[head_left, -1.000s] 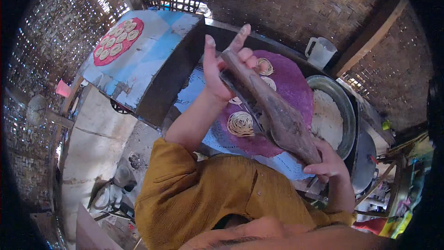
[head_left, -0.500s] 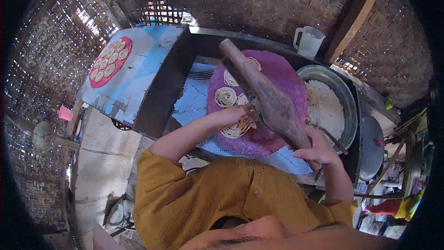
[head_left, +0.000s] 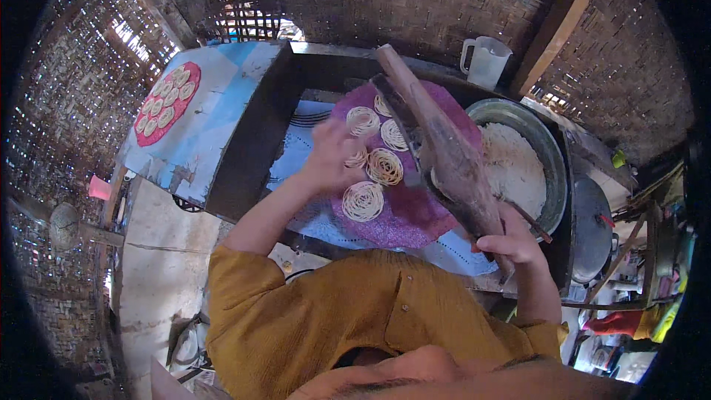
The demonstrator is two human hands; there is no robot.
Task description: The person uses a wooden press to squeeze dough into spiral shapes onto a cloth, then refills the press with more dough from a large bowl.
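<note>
My right hand is closed around the near end of a long wooden press, which slants over a round purple mat. At the mat's left edge is my left hand, smeared by motion, its fingers beside a partly covered noodle nest. Several coiled nests of pale strands lie on the mat, among them a browner nest in the middle and a pale nest near the front. The press hides part of the mat and whatever lies under it.
A large metal basin of pale flour or dough stands right of the mat. Behind it is a clear plastic jug. On the raised blue-and-white surface at left lies a red round mat with more nests. A dark lidded pot sits far right.
My left hand has moved left and away from the press to the mat's edge. The nests at the mat's left sit farther back. The press's far end has shifted slightly right.
</note>
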